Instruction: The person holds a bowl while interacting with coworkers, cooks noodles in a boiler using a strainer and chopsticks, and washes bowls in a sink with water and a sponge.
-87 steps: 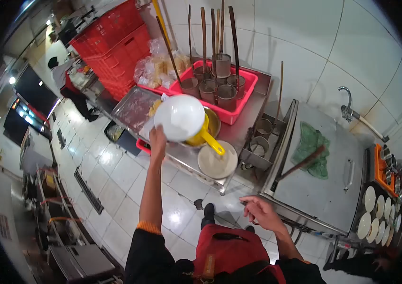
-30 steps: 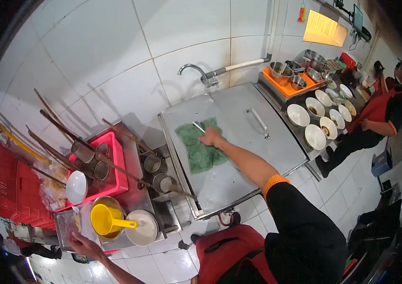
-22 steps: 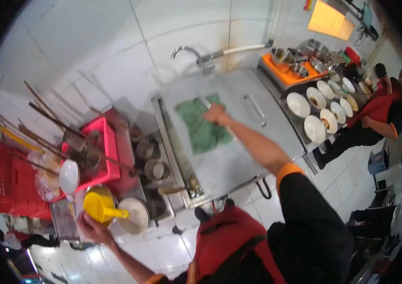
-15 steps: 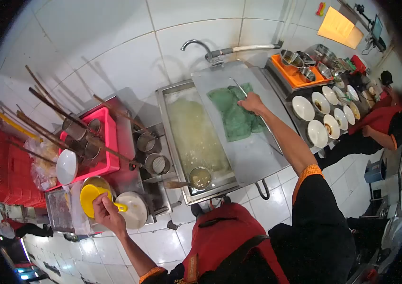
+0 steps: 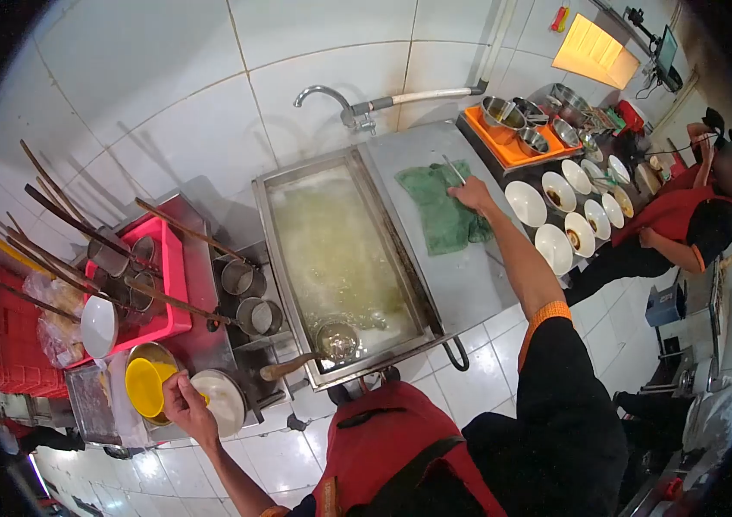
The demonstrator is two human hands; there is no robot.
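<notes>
My left hand [image 5: 189, 407] is closed around the handle of a yellow plastic dipper [image 5: 143, 386], which is above a metal pot at the lower left. My right hand [image 5: 471, 195] grips a thin metal rod [image 5: 453, 169]; its far length is hidden behind my arm. Beneath that hand, a green cloth [image 5: 433, 226] lies on a flat metal cover [image 5: 392, 177]. Left of the cover, a rectangular vat [image 5: 323, 233] of cloudy, bubbling liquid lies uncovered. A wooden-handled strainer [image 5: 337, 341] rests in its near corner.
A faucet [image 5: 331, 93] is on the tiled wall behind the vat. Several strainers stand around a pink tray [image 5: 178, 280] at left. White bowls [image 5: 525, 204] and an orange tray [image 5: 480, 129] sit at right, where another person [image 5: 685, 215] stands.
The metal cover has slid right with the cloth and my right hand, exposing more of the vat. My left hand still holds the yellow dipper. The view has shifted slightly.
</notes>
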